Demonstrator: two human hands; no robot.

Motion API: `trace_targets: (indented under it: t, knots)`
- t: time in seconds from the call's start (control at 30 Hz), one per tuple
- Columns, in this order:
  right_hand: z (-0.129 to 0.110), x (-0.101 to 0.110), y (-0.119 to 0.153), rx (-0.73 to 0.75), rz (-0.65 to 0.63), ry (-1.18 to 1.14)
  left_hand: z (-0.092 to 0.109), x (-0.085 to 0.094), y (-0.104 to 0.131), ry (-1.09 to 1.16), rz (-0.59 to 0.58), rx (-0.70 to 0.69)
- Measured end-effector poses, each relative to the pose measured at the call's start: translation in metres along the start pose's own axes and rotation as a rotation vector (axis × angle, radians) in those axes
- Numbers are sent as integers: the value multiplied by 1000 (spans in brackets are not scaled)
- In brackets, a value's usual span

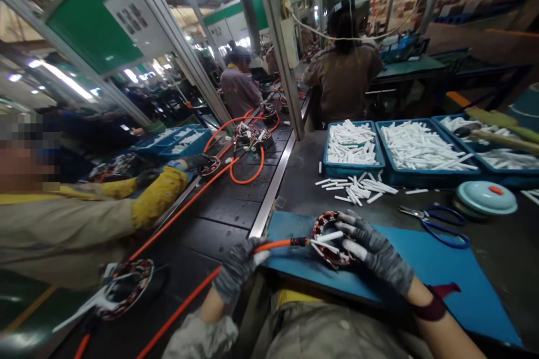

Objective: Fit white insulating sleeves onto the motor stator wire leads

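A round motor stator point(320, 229) with copper-red windings sits on a blue mat point(446, 269) in front of me. White sleeves point(330, 237) stick out of its middle, and an orange cable point(275, 245) with a black end section runs leftward from it. My left hand point(238, 269), in a grey glove with pale fingertips, is closed round that cable. Over the stator's right side lies my right hand point(379, 249), gloved alike, its thumb and fingers gripping the ring. The palm side of both hands is hidden.
Blue trays point(425, 146) of white sleeves stand behind the mat, with loose sleeves point(362, 186) before them. Blue-handled scissors point(438, 221) and a light-blue lidded container point(486, 199) lie right. A conveyor point(227, 207) carries more stators; a co-worker's yellow sleeve point(160, 190) reaches over it.
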State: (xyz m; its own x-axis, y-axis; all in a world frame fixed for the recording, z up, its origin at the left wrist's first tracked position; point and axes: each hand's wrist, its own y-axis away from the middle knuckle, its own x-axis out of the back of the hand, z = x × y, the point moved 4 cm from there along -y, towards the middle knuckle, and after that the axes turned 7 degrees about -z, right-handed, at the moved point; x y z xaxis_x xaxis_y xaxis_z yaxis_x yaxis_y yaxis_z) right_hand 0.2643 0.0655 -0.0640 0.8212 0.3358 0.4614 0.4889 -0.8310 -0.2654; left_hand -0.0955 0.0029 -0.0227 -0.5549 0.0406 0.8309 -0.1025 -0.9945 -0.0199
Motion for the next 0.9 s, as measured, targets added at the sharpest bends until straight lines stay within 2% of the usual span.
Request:
trace_targets:
  t: [0.07,0.13,0.2,0.23,0.33,0.43,0.5,0.57,0.63,0.7,0.8,0.9]
  knots:
    - [2,4,1,-18,-24,-79,21,31,-8,-96,136,-170]
    - [1,7,2,-44,-11,-122,46,55,-21,-189,213,-355]
    - [-3,8,3,-63,2,-136,61,66,-45,-194,176,-396]
    - [-5,8,3,-68,10,-135,62,66,-60,-155,123,-350]
    - [-8,10,9,-86,47,-127,53,44,-106,9,-54,-132]
    - [-5,18,18,-99,59,-121,51,9,-129,67,-133,-91]
    - [-1,24,21,-86,20,-92,66,-11,-127,81,-153,-150]
    - [1,28,18,-48,-32,-52,94,-30,-117,57,-197,-282]
    - [3,27,10,-12,-61,-38,127,-48,-107,-40,-294,-440]
    - [4,24,-1,-8,-35,-63,152,-63,-101,-159,-395,-505]
    - [1,21,-16,-56,39,-137,160,-71,-96,-320,-423,-388]
    - [-7,19,-27,-137,-31,-260,146,-65,-88,-369,-333,-239]
